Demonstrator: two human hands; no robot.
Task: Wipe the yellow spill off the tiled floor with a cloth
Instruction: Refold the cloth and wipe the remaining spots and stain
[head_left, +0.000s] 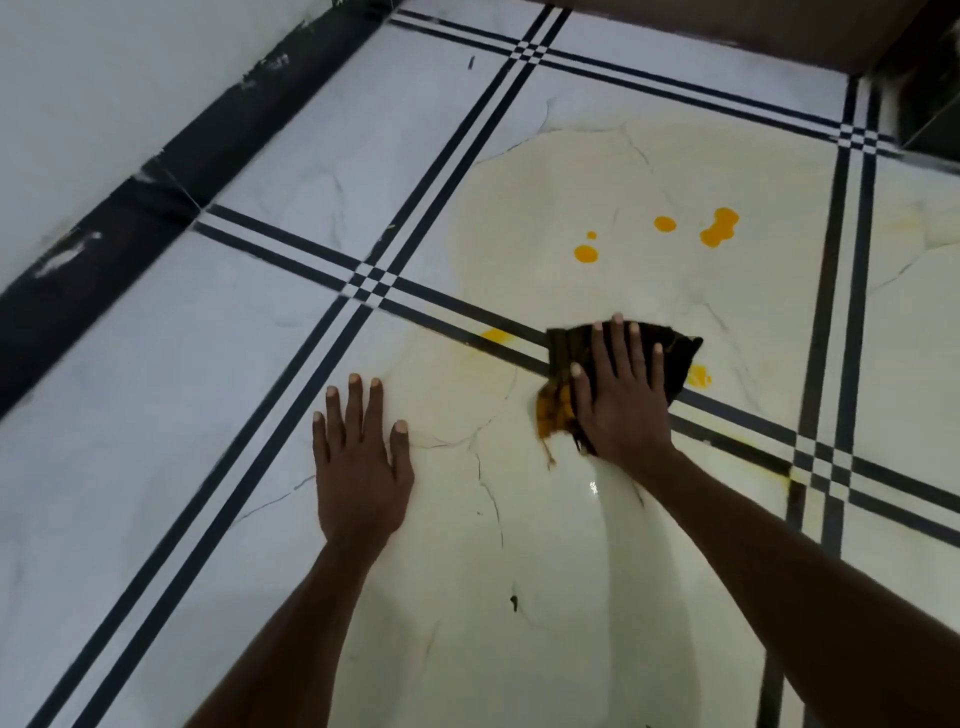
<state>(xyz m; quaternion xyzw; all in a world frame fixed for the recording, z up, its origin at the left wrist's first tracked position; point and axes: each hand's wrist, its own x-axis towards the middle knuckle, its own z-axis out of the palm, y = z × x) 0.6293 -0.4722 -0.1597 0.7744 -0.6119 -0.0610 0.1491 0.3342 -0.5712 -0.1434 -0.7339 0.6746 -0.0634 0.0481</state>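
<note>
Yellow spill drops (718, 231) lie on the white marble-look tiled floor (571, 545), with smaller drops at the left of them (586, 253) and a smear on the dark tile line (496, 336). Another yellow patch (698, 375) shows just right of the cloth. The dark cloth (563, 358), stained yellow at its near left corner, lies flat on the dark line. My right hand (621, 395) presses flat on top of it, fingers spread. My left hand (358, 462) rests flat on the bare tile to the left, holding nothing.
A white wall with a black skirting board (171, 171) runs along the left. A brown piece of furniture or wall (727, 31) stands at the far top right. Dark striped lines (374, 283) cross the floor in a grid.
</note>
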